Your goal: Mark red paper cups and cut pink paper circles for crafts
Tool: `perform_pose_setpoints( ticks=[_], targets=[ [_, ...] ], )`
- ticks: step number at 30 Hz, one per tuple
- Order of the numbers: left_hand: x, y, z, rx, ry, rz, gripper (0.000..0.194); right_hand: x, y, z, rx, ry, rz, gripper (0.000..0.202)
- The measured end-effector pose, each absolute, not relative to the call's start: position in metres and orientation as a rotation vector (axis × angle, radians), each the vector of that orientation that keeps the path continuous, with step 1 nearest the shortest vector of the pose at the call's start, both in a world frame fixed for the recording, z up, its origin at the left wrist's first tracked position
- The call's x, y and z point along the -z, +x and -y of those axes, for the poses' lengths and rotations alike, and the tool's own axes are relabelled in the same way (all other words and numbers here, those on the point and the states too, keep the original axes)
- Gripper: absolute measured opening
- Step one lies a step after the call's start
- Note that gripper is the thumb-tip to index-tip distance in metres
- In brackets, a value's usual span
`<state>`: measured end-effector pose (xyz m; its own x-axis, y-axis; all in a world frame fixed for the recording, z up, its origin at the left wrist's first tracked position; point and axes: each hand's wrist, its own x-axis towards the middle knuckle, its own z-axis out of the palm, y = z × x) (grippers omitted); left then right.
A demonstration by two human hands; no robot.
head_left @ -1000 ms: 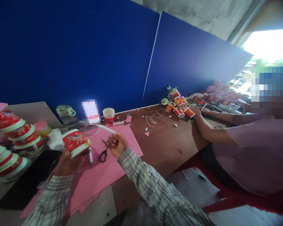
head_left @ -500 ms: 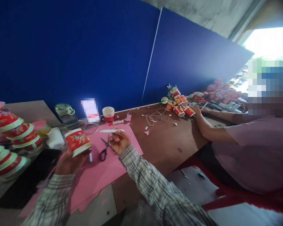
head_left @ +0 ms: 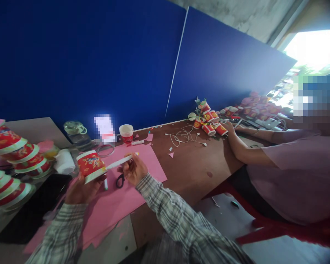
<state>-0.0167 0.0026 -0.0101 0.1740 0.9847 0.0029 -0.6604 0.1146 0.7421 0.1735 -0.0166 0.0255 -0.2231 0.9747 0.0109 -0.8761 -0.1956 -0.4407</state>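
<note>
A red patterned paper cup lies tilted in my left hand, whose fingers wrap it from below. My right hand is closed on a white marker pen. The pen's left end reaches the cup's lower right edge; whether it touches, I cannot tell. Below the pen, black-handled scissors rest on the pink paper, their blades hidden by my right hand and the pen. A pen cap or second marker with a green end is partly covered by the cup and my left hand.
Stacked red cups fill the left side beside a black tablet-like slab. Behind the paper are a glass jar, a lit phone and an upright cup. White cables lie mid-table. A co-worker sits at right near joined cups.
My right hand has moved slightly left and down, bringing the marker pen from beside the cup to its edge. The pen now slants down to the left. The cup has barely moved.
</note>
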Motion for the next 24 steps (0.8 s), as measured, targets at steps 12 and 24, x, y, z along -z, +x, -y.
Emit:
perform_pose_setpoints(
  ticks=[12, 24],
  targets=[
    [0.016, -0.019, -0.005, -1.289, 0.725, -0.547, 0.049, -0.022, 0.169, 0.018, -1.721, -0.247, 0.487, 0.02],
    [0.01, -0.013, -0.002, -1.325, 0.682, -0.673, 0.046, -0.017, 0.16, 0.022, -1.414, -0.486, 0.781, 0.026]
  ],
)
